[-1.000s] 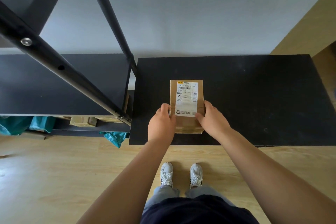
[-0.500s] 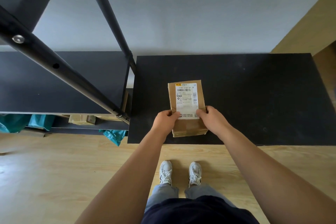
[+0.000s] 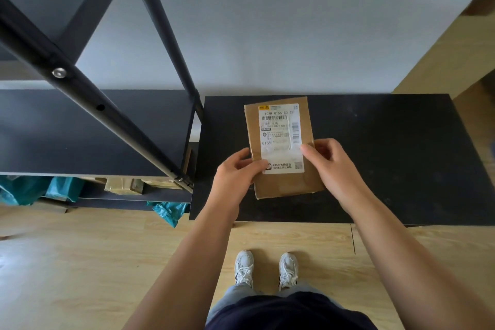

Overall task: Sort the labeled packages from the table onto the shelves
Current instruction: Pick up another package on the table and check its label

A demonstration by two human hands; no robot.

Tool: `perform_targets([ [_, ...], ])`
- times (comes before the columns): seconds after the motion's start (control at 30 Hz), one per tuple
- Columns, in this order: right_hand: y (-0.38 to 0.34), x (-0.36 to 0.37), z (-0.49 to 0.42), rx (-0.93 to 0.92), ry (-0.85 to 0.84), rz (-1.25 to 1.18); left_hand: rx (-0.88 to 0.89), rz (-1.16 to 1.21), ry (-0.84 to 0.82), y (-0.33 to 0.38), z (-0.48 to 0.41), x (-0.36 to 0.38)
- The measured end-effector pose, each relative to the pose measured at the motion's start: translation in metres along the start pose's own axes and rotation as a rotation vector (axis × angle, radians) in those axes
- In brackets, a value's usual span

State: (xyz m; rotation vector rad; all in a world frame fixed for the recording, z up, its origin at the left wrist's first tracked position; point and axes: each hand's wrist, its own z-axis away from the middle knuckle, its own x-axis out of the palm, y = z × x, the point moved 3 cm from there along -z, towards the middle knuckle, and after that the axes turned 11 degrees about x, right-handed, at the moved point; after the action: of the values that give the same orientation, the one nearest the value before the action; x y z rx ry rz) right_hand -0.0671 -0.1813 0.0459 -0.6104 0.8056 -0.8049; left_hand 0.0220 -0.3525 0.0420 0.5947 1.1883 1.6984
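A brown cardboard package (image 3: 281, 187) with a white shipping label (image 3: 280, 128) is held up over the black table (image 3: 388, 155), tilted slightly toward me. My left hand (image 3: 235, 174) grips its lower left edge, thumb on the label's corner. My right hand (image 3: 332, 163) grips the right edge, thumb on the label. The black shelf unit (image 3: 67, 136) stands to the left of the table.
A diagonal black shelf post (image 3: 88, 96) crosses the left foreground. On the lower shelf lie brown parcels (image 3: 123, 185) and teal bags (image 3: 34, 190), with another teal bag (image 3: 168, 211) hanging at the edge. Wooden floor and my white shoes (image 3: 265, 268) are below.
Both hands have lifted the package off the table toward me and shifted their grip up its sides; it looks larger and closer now.
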Motion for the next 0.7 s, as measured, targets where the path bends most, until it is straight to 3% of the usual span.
perform_targets([
  [0.33,-0.043,-0.024,0.033,-0.202,-0.017,-0.253,0.221,0.108,0.002,0.055,0.025,-0.021],
  [0.7,-0.05,-0.033,0.044,-0.292,-0.013,-0.328,0.309,0.085,0.0,0.065,0.036,-0.023],
])
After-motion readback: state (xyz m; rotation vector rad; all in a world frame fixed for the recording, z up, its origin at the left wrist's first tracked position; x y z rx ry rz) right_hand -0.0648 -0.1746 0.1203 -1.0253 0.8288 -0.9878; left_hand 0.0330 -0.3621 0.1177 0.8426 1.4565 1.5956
